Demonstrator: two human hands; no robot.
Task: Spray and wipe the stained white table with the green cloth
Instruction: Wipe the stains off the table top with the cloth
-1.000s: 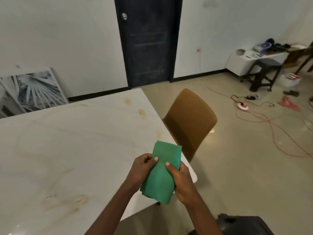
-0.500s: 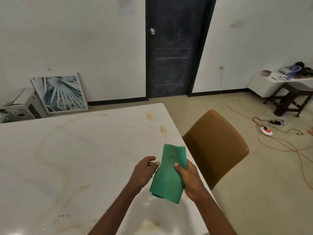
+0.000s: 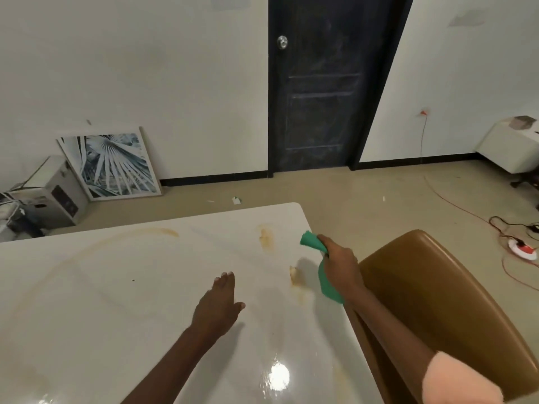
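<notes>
The white table (image 3: 122, 287) fills the lower left and carries brown stains, among them a streak (image 3: 267, 237) near its far right corner and a smaller one (image 3: 296, 277) close to the right edge. My right hand (image 3: 339, 265) grips the green cloth (image 3: 325, 279) above the table's right edge, just right of the smaller stain; cloth sticks out above and below the fist. My left hand (image 3: 218, 307) is spread flat, fingers straight, over the table's middle. No spray bottle is in view.
A brown chair (image 3: 443, 310) stands tight against the table's right edge under my right arm. A framed picture (image 3: 112, 164) and a white box (image 3: 52, 193) lean by the far wall. Red cables and a socket (image 3: 522, 249) lie on the floor at right.
My left hand let go of the cloth and moved out flat over the table. My right hand carried the cloth forward and to the right edge, bunched in its fist.
</notes>
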